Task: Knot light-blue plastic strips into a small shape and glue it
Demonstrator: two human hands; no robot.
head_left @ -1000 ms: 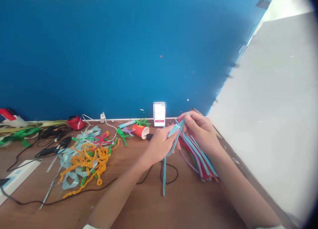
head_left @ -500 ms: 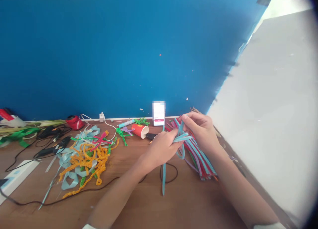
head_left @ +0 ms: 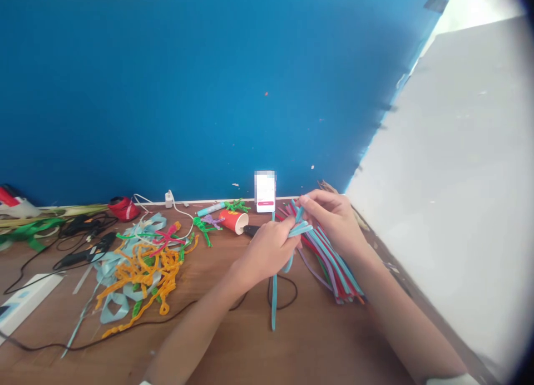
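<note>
My left hand (head_left: 269,251) is closed around light-blue pipe cleaners (head_left: 301,229), whose folded ends stick out past the fingers to the right. Between thumb and fingertips, my right hand (head_left: 334,215) pinches a light-blue strand rising from the same piece. The two hands are close together above the table. One blue length hangs or lies straight below my left hand, and part of a loop shows under its fingers. A bundle of pipe cleaners (head_left: 334,268) in red, blue, purple and green lies below my right hand, which partly hides it.
A lit phone (head_left: 266,191) leans on the blue wall. Left of it lie a red paper cup (head_left: 233,221), a blue marker (head_left: 211,209) and green twisted figures. Further left are a heap of orange pipe cleaners (head_left: 146,268), ribbon, glue gun (head_left: 85,256), cables and a power strip (head_left: 31,299).
The blue loop between my hands has drawn in and now sits lower, under my left fingers. My right hand has moved slightly left, still pinching. The view has shifted a little.
</note>
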